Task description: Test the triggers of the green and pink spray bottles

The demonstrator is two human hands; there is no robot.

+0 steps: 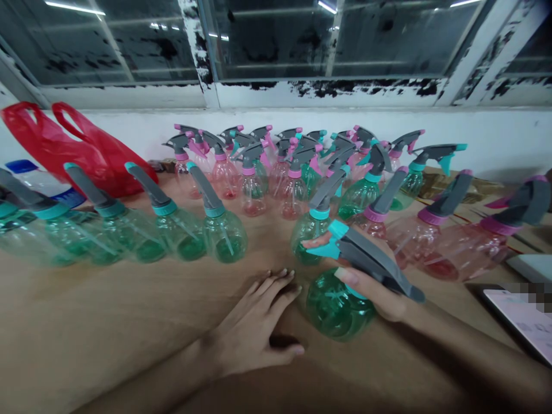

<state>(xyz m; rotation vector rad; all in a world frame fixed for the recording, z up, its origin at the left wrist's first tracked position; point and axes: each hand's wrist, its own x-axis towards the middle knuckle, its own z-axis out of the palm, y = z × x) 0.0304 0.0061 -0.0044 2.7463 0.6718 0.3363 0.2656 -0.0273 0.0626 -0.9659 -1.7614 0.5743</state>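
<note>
Right hand (386, 296) wrapped round neck of green spray bottle (338, 310), thumb on near side, index finger out at the turquoise trigger (328, 250). Can't tell if base touches the table (129, 339). Left hand (254, 336) palm down just left of it, fingers extended, slightly spread, holding nothing. Green-bottle row (224, 238) stands beyond to the left; pink spray bottles (444, 247) beyond to the right.

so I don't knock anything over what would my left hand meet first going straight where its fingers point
Probably the standing green spray bottle just ahead of your left hand, though depth is unclear; the held green bottle in your right hand sits close beside that line.
</note>
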